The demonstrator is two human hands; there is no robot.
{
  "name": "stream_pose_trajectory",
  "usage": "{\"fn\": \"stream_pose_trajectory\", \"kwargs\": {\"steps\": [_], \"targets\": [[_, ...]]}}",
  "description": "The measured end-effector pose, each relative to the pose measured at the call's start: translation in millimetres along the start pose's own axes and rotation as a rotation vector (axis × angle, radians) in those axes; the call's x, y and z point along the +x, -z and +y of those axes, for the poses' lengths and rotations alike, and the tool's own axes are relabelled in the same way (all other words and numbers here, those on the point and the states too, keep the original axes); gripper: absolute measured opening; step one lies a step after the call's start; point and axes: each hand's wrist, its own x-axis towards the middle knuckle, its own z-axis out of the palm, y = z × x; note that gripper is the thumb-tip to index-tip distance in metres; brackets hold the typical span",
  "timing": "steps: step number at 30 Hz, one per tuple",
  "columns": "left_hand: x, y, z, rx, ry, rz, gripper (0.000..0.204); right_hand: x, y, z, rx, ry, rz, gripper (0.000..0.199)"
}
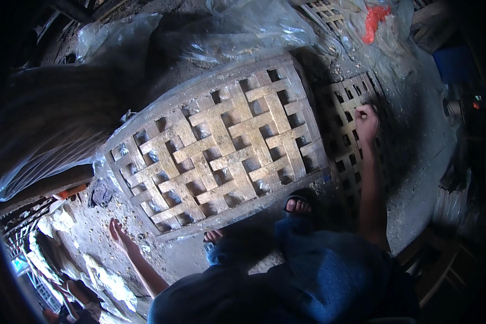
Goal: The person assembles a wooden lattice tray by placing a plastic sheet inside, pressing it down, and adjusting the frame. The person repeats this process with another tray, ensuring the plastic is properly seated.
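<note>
A woven bamboo lattice panel (pixel 221 156) in a wooden frame lies in front of me, with square gaps between its flat strips. My left hand (pixel 121 237) hangs past the panel's near left corner, above the littered floor, fingers stretched out and holding nothing. Off to the right, my right hand (pixel 366 121) is over a second, darker lattice panel (pixel 346 141). Its fingers are curled closed; whatever may be between them is too small or hidden to see. Whether that hand touches the darker panel I cannot tell.
My sandalled feet (pixel 298 205) stand at the panel's near edge. Clear plastic sheeting (pixel 248 32) lies beyond it, and a plastic-covered heap (pixel 48 119) stands at left. A red plastic piece (pixel 375 24) is at far right, near a blue object (pixel 455 63). A dark rag (pixel 99 193) lies left.
</note>
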Motion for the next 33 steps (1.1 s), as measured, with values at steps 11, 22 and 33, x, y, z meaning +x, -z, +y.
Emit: {"fn": "stream_pose_trajectory", "kwargs": {"steps": [11,22,33], "targets": [[-3,-30,11,-0.288,0.116,-0.410,0.065,85,-80,-6,0.065,-0.085,-0.305,0.054],[-7,-36,-18,-0.448,0.243,-0.393,0.069,201,-152,-121,0.590,-0.537,-0.579,0.104],[-14,-44,41,-0.117,-0.164,0.036,0.052,317,-110,-178,1.295,-0.455,-0.518,0.037]]}}
